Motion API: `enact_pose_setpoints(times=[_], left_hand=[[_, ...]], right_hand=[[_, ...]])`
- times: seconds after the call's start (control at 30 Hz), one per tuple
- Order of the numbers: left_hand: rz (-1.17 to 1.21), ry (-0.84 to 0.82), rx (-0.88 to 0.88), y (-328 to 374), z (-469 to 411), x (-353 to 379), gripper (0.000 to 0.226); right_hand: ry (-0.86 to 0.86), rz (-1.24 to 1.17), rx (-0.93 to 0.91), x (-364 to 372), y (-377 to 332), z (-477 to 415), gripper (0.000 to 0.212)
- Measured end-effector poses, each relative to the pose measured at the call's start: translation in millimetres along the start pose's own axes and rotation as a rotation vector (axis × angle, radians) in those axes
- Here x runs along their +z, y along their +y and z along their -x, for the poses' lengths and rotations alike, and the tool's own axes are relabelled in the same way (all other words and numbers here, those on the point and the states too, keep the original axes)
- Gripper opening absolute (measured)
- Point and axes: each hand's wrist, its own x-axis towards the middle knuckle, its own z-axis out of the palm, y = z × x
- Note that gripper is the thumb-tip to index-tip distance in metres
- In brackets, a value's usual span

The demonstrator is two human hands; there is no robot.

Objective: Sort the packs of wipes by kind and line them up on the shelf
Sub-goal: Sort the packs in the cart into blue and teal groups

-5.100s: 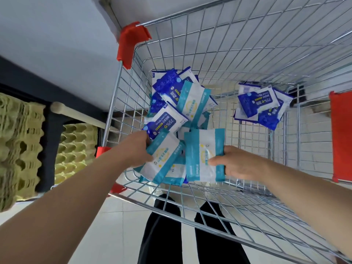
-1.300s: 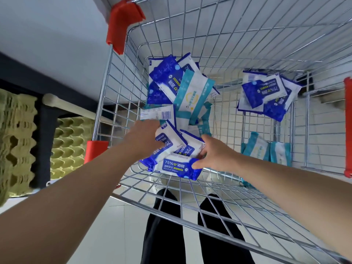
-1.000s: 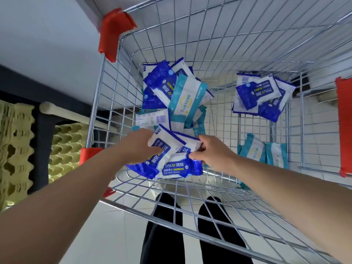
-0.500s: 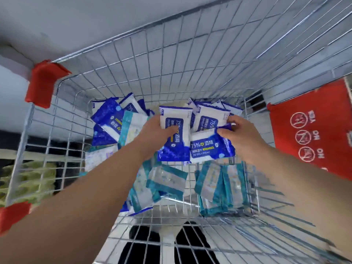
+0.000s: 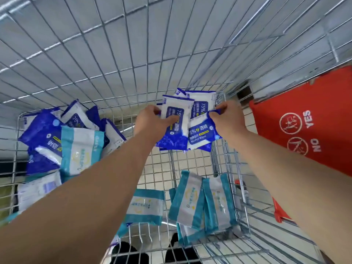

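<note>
Both my hands reach into a wire shopping cart (image 5: 114, 54). My left hand (image 5: 152, 122) grips an upright blue alcohol wipes pack (image 5: 175, 130), thumb across its front. My right hand (image 5: 227, 119) pinches the top corner of another blue alcohol wipes pack (image 5: 200, 135) beside it. More blue packs (image 5: 202, 103) lie behind them at the cart's far right. A mixed heap of blue packs (image 5: 43, 130) and a teal pack (image 5: 80, 149) fills the left side. Teal packs (image 5: 202, 201) lie at the near right, one more teal pack (image 5: 145, 206) in the near middle.
A red child-seat flap (image 5: 304, 130) with YES and NO pictograms hangs on the cart's right side. Through the mesh I see pale floor tiles and my dark shoes (image 5: 129, 252). The cart's far wall rises steeply ahead.
Earlier I put teal packs down at the near right. Since then both hands picked up blue packs from the left heap and carried them to the blue group at the far right.
</note>
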Motion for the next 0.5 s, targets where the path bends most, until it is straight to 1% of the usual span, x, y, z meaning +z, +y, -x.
enact_pose_setpoints(times=[0.07,0.13,0.17,0.23,0.27,0.3,0.37,0.43,0.5], left_hand=[[-0.060,-0.001,-0.007,4,-2,-2,0.052],[-0.123,-0.027,-0.012,8,0,-4,0.051],[-0.166,-0.027,-0.005,10,2,-5,0.050],[-0.240,-0.024,-0.011,13,4,-7,0.049],[-0.243,-0.019,-0.024,14,5,-8,0.050],[-0.221,-0.010,-0.040,16,6,-9,0.052],[-0.087,0.024,-0.089,20,7,-13,0.052],[0.066,0.066,-0.132,22,12,-16,0.046],[0.171,0.093,-0.122,18,17,-18,0.036]], right_hand=[[-0.014,0.100,-0.030,1,0,-2,0.009],[-0.038,0.231,-0.084,-1,-4,-2,0.013],[-0.050,0.337,-0.124,-3,-8,-1,0.016],[-0.033,0.539,-0.205,-9,-16,-1,0.019],[-0.007,0.565,-0.224,-11,-21,-2,0.018],[0.017,0.538,-0.218,-13,-25,-4,0.016],[0.076,0.381,-0.138,-16,-30,-8,0.014],[0.117,0.228,-0.079,-16,-31,-10,0.011],[0.078,0.080,-0.052,-15,-28,-10,0.007]])
